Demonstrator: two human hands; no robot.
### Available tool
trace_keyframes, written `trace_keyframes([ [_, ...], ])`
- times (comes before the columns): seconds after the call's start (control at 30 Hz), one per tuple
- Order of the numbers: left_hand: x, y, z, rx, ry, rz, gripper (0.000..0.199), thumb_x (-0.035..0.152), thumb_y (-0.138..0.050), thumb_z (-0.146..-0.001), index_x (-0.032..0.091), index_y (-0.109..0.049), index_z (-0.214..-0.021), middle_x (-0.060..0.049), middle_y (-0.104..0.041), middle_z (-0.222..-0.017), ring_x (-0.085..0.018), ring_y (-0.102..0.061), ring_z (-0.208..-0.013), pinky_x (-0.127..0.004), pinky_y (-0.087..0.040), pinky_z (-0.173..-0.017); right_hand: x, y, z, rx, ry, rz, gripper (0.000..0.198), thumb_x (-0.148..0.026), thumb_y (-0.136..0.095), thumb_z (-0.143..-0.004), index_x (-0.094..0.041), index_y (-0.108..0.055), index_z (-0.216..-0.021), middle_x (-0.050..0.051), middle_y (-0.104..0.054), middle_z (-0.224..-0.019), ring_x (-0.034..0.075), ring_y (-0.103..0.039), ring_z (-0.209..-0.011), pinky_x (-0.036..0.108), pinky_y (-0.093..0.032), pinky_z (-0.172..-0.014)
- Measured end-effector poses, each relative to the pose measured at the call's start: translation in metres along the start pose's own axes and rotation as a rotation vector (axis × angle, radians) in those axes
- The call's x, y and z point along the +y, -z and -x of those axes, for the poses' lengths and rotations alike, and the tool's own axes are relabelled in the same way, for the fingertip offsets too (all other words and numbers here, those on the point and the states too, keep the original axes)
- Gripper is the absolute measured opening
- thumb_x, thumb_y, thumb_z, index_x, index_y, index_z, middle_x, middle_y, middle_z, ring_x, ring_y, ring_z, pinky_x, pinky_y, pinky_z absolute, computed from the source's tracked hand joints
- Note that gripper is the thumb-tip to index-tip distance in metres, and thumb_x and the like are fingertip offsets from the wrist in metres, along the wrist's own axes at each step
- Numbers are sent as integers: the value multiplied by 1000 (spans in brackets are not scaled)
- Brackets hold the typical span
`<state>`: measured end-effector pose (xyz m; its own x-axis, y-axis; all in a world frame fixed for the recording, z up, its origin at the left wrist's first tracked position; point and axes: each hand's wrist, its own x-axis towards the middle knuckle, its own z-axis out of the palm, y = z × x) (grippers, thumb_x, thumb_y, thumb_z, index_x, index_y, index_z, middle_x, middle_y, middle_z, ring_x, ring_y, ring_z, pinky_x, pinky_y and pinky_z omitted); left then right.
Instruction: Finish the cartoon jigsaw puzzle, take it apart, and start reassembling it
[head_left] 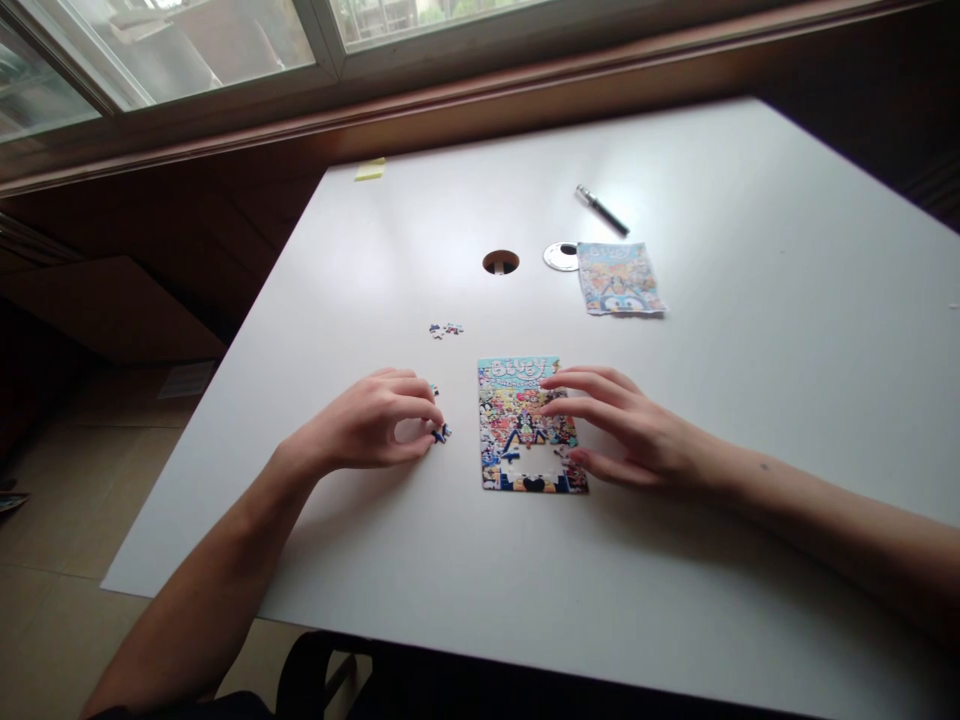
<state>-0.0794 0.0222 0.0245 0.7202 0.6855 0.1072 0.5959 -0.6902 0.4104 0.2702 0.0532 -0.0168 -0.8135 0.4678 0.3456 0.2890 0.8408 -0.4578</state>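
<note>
A nearly filled jigsaw puzzle (517, 425) with a colourful cartoon picture lies flat on the white table. In its lower part a pale gap shows between the pieces. My right hand (622, 425) rests at the puzzle's right edge with its fingers spread, their tips on or just over it. To the left of the puzzle, my left hand (382, 420) pinches a small dark-blue and white puzzle piece (442, 434) between thumb and fingers. Partly hidden behind that hand is another loose piece (435, 390). A few loose pieces (447, 330) lie farther back.
A creased picture sheet (621, 280) with a similar print lies behind the puzzle, overlapping a round metal cover (559, 257). Nearby are a black pen (602, 211) and a cable hole (501, 263) in the table (712, 560). Yellow tape (370, 169) marks the far-left edge.
</note>
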Motion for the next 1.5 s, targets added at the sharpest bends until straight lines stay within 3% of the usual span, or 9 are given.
trace_keyframes([
  [0.17,-3,-2,0,7,-20,17,13,19,-62,-89,24,-74,-91,-3,-70,-88,-16,-62,-81,-32,-48,-82,1,-1,1,-3,-16,5,46,-25,-63,-87,-25,-54,-132,12,-52,-142,31,-44,-133,51,-43,-108],
  [0.4,-5,-11,-2,40,59,118,9,17,-64,-84,19,-70,-89,-4,-67,-88,-15,-61,-81,-28,-49,-73,2,-3,-1,73,-46,19,39,-21,-59,-90,-24,-53,-128,13,-56,-135,31,-48,-129,52,-45,-104],
  [0.57,11,-14,-17,57,27,150,9,18,-63,-83,19,-70,-90,-3,-67,-90,-15,-61,-81,-28,-49,-73,1,-3,-5,118,-70,-14,30,-17,-56,-91,-23,-57,-121,13,-60,-127,27,-53,-123,47,-47,-102],
  [0.73,41,-23,-51,13,-66,76,8,19,-63,-83,20,-69,-87,-1,-67,-87,-14,-59,-77,-28,-47,-72,-1,-1,-4,161,-48,-29,24,-14,-57,-89,-23,-62,-110,10,-62,-124,26,-55,-119,45,-50,-99],
  [0.9,59,-43,-71,30,-61,-27,8,23,-62,-85,18,-68,-88,-3,-67,-88,-16,-59,-81,-30,-48,-74,-4,1,-3,213,-14,-52,22,-7,-57,-86,-23,-65,-100,8,-67,-113,24,-59,-112,41,-52,-95],
  [1.07,62,-56,-73,80,-25,-105,10,23,-59,-87,17,-67,-88,-4,-67,-90,-18,-58,-82,-31,-49,-75,-1,0,-2,232,43,-68,26,-3,-56,-84,-23,-66,-96,6,-70,-109,22,-62,-107,40,-53,-91],
  [1.5,68,-57,-73,81,-24,-169,14,22,-57,-87,16,-69,-90,-5,-68,-90,-19,-59,-82,-32,-52,-75,2,-3,-1,201,114,-55,28,-3,-54,-86,-24,-66,-100,7,-70,-107,22,-62,-106,42,-54,-90],
])
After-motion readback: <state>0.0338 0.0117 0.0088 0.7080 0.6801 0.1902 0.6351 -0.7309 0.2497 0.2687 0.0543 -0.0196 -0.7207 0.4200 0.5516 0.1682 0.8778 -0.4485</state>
